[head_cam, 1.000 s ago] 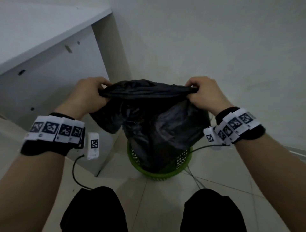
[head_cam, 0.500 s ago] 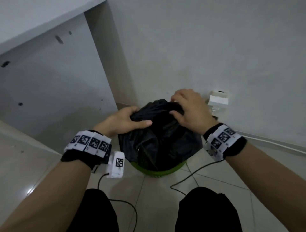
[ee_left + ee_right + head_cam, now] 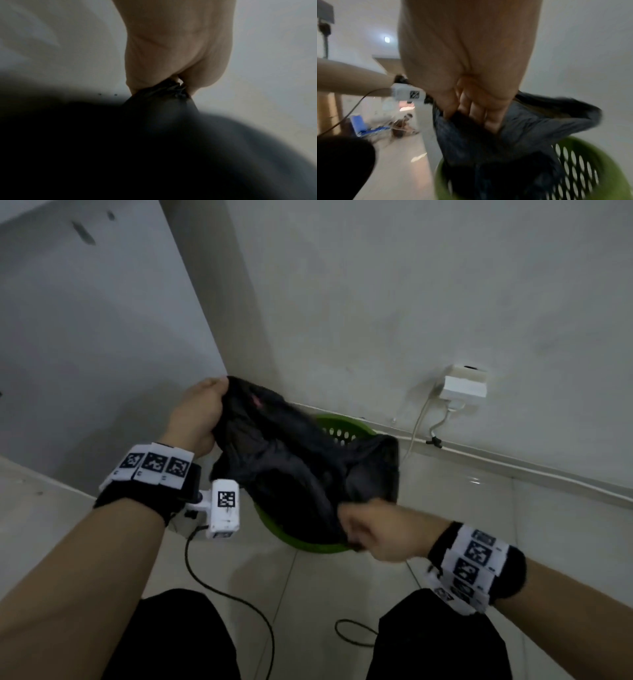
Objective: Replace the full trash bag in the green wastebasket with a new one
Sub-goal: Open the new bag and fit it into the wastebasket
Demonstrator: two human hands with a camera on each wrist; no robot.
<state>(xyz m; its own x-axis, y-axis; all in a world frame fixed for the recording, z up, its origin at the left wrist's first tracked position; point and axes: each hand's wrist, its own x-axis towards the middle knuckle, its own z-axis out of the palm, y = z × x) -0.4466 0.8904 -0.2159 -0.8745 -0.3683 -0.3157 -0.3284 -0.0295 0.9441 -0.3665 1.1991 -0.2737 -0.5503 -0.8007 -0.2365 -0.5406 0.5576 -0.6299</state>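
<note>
Black bag [image 3: 301,474] in green wastebasket [image 3: 346,429]

Plain room: tiled floor [image 3: 308,594], wall socket [image 3: 464,386].

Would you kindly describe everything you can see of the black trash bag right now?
The black trash bag is thin, crinkled plastic, slightly translucent where stretched. Its lower part sits inside the green wastebasket, its upper part pulled up and spread. The left hand grips a bunched edge on the far left side; the right hand grips the near edge, fingers curled round the film. A loose flap droops over the right rim. The contents cannot be seen.
</note>
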